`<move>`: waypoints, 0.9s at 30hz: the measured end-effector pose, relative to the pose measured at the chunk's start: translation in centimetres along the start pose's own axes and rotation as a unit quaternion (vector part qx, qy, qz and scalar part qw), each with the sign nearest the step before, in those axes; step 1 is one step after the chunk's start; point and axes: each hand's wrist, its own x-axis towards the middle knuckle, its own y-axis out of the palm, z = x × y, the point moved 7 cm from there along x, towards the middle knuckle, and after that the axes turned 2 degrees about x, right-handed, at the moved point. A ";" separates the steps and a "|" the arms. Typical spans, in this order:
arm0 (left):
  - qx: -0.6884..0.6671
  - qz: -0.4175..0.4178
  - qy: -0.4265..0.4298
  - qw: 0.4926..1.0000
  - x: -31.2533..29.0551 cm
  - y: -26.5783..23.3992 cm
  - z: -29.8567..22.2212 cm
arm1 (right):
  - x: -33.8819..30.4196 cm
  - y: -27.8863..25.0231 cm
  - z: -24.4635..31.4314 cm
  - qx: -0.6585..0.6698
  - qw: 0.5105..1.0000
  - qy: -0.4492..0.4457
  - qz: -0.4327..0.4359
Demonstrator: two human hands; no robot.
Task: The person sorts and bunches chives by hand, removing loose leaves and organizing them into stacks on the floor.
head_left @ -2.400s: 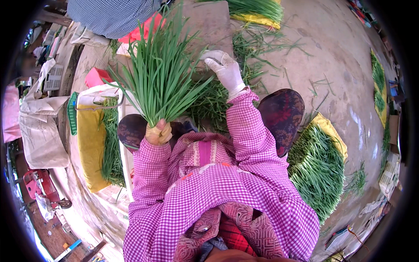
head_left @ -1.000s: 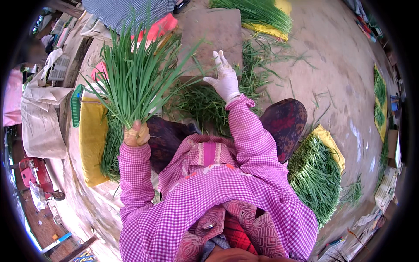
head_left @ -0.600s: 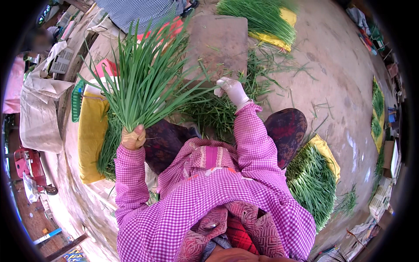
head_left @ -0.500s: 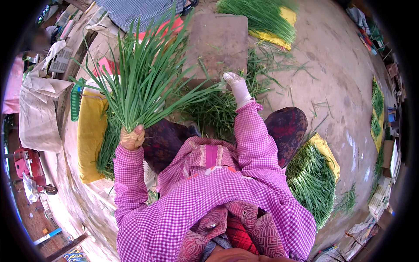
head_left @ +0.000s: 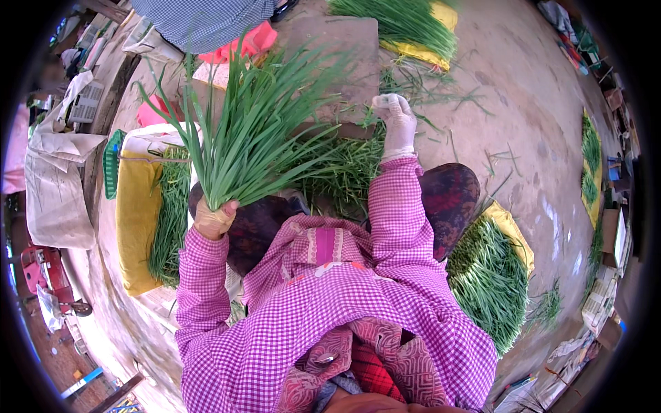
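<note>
A fan-shaped bunch of long green garlic chives (head_left: 251, 134) stands upright in my left hand (head_left: 214, 217), its fingers closed round the base of the stalks. The leaf tips spread up and to the right, partly blurred. My right hand (head_left: 398, 124), in a pale glove, is off to the right of the bunch, by the near right corner of a flat stone slab (head_left: 354, 51). Its fingers are bent together; whatever is between the fingertips is too small to make out. Loose chive trimmings (head_left: 341, 172) lie heaped between my knees, below both hands.
On my left is a yellow-edged container (head_left: 138, 213) with chives inside. Another pile of chives (head_left: 485, 286) lies on yellow sacking at my right, and one more (head_left: 396, 27) beyond the slab. A checked cloth (head_left: 203, 20) covers something at the far left.
The bunch has swung to the right at its tips. My right hand has moved right and slightly up, away from the long leaf tip that reached it before.
</note>
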 end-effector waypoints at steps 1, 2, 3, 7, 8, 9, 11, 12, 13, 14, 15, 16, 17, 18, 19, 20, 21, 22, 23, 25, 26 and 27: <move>0.003 0.000 0.009 1.000 0.1 -0.2 -0.1 | -0.7 1.9 1.0 -0.057 0.997 0.005 0.052; 0.003 -0.006 0.002 1.000 0.1 -0.4 -0.2 | -1.5 3.4 1.3 -0.113 0.988 0.009 0.104; 0.003 -0.011 -0.005 1.000 0.1 -0.5 -0.3 | -2.1 4.7 0.9 -0.105 0.978 0.030 0.180; -0.014 -0.002 -0.002 1.000 0.5 0.0 -0.6 | -4.7 8.2 -2.3 -0.186 0.932 0.141 0.275; -0.014 -0.003 -0.002 1.000 0.5 0.1 -0.7 | -4.9 8.2 -3.3 -0.218 0.916 0.132 0.309; -0.016 -0.004 0.000 1.000 0.5 0.2 -0.7 | -5.0 8.3 -4.0 -0.203 0.923 0.154 0.287; -0.015 -0.003 0.003 1.000 0.5 -0.2 -0.4 | -4.9 8.0 -3.7 -0.098 0.956 0.154 0.229; -0.015 -0.003 0.003 1.000 0.5 -0.4 -0.2 | -4.5 7.8 -2.7 -0.083 0.967 0.130 0.203; -0.013 -0.002 -0.003 1.000 0.4 -1.0 -0.1 | -4.1 7.4 -1.6 -0.068 0.976 0.105 0.176; -0.008 -0.003 -0.004 1.000 0.3 -1.3 0.0 | -3.3 6.1 -1.9 -0.021 0.987 0.066 0.143; -0.004 -0.003 -0.005 1.000 0.3 -1.3 0.0 | -2.8 5.5 -1.3 0.046 0.991 0.030 0.122; 0.003 -0.005 -0.001 1.000 0.3 -1.2 -0.2 | -2.2 4.4 -1.2 0.032 0.995 0.013 0.091; 0.005 -0.002 0.002 1.000 0.3 -1.0 -0.3 | -1.7 3.4 -0.9 0.017 0.998 -0.005 0.060; 0.007 0.000 0.004 1.000 0.3 -0.8 -0.4 | -1.7 3.0 -0.4 -0.021 0.998 -0.008 0.062; 0.005 0.007 0.005 1.000 0.5 -0.6 -0.4 | -2.0 4.1 0.8 -0.047 0.997 -0.023 0.055; 0.005 0.012 0.002 1.000 0.6 -0.6 -0.3 | -2.3 5.3 2.2 -0.073 0.995 -0.039 0.048; 0.006 0.017 -0.001 1.000 0.7 -0.4 -0.3 | -2.7 6.0 2.9 -0.101 0.993 -0.053 0.039; 0.009 0.020 -0.008 1.000 0.8 -0.4 -0.1 | -2.8 6.5 3.5 -0.205 0.968 -0.131 0.064; 0.016 0.020 -0.015 1.000 0.7 -0.2 0.1 | -3.4 7.2 4.2 -0.251 0.947 -0.185 0.073; 0.030 0.022 -0.028 0.999 0.7 0.0 0.5 | -4.7 9.4 5.7 -0.338 0.890 -0.293 0.090; 0.036 0.025 -0.036 0.998 0.8 0.0 0.9 | -4.8 9.8 5.5 -0.368 0.874 -0.304 0.090; 0.042 0.027 -0.043 0.998 0.8 -0.1 1.1 | -5.2 10.5 5.6 -0.412 0.845 -0.329 0.093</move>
